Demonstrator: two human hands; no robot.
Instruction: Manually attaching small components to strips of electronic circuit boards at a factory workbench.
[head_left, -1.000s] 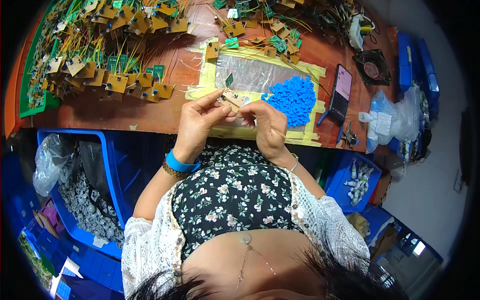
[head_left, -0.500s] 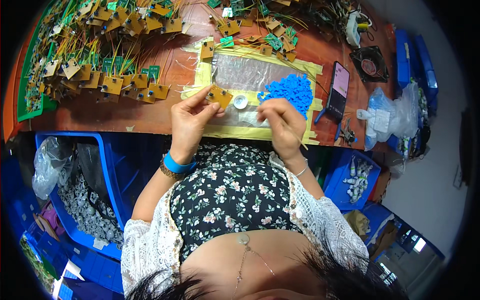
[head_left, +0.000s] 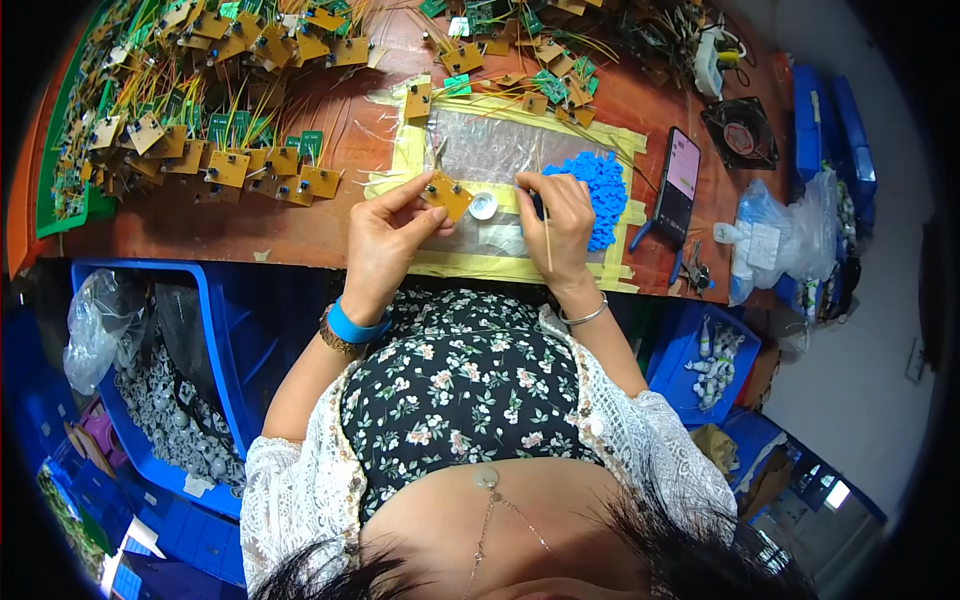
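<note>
A small tan circuit board [head_left: 449, 199] with dark parts on it is pinched between the thumb and fingers of my left hand [head_left: 384, 238]. Just right of the board, a small round white cup [head_left: 483, 206] sits on the taped plastic sheet [head_left: 480, 140]. My right hand [head_left: 562, 228] is closed on a thin wooden stick [head_left: 548, 245], which runs along the palm. A bit of dark blue shows by its fingertips, too small to make out. Behind and right of that hand lies a heap of small blue pieces [head_left: 598, 185], partly covered by it.
Wired tan and green circuit boards [head_left: 225, 168] crowd the table's left and far side. A propped phone [head_left: 676, 185], blue-handled pliers [head_left: 690, 268], a black fan [head_left: 740, 128] and bagged goods [head_left: 765, 235] stand at right. Blue bins [head_left: 205, 330] sit below the front edge.
My right hand has turned upright and its fingertips have moved to the blue heap's left edge. The stick turned with it. My left hand and the board have barely shifted.
</note>
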